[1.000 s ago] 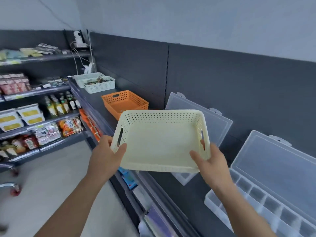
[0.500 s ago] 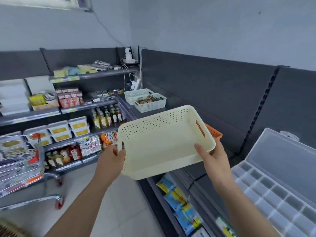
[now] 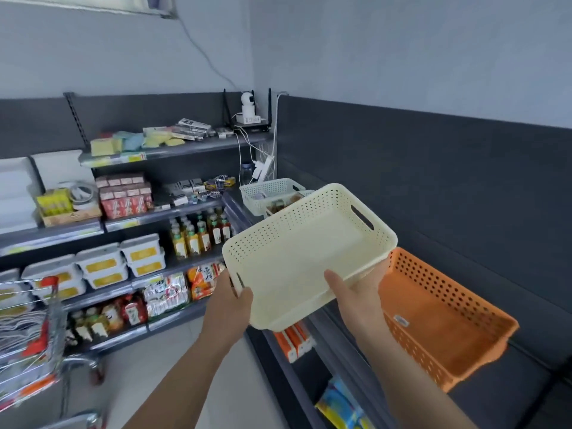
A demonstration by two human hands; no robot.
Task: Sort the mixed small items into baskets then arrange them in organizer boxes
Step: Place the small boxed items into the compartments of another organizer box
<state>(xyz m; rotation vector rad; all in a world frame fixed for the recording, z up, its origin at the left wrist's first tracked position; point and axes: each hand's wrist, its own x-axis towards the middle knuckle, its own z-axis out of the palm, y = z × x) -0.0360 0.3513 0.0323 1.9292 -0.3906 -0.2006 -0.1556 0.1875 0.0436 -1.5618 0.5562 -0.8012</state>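
Note:
An empty cream perforated basket (image 3: 297,261) hangs in the air in front of me, tilted, above the edge of the dark shelf top. My left hand (image 3: 229,308) grips its near left end by the handle slot. My right hand (image 3: 356,292) holds its near right edge, thumb on top of the rim. An empty orange basket (image 3: 439,320) sits on the dark shelf top just right of my right hand. Further back stand two white baskets (image 3: 263,193), one holding small mixed items (image 3: 281,204) partly hidden by the cream basket.
The dark shelf top (image 3: 483,397) runs along a grey wall panel on the right. Stocked shelves with bottles (image 3: 198,233), boxes and packets fill the left. A shopping trolley (image 3: 34,329) stands at the lower left on the light floor.
My view has turned left along the shelf, and the clear organizer boxes have left the frame. The cream basket has travelled with both hands past the orange basket toward the white baskets.

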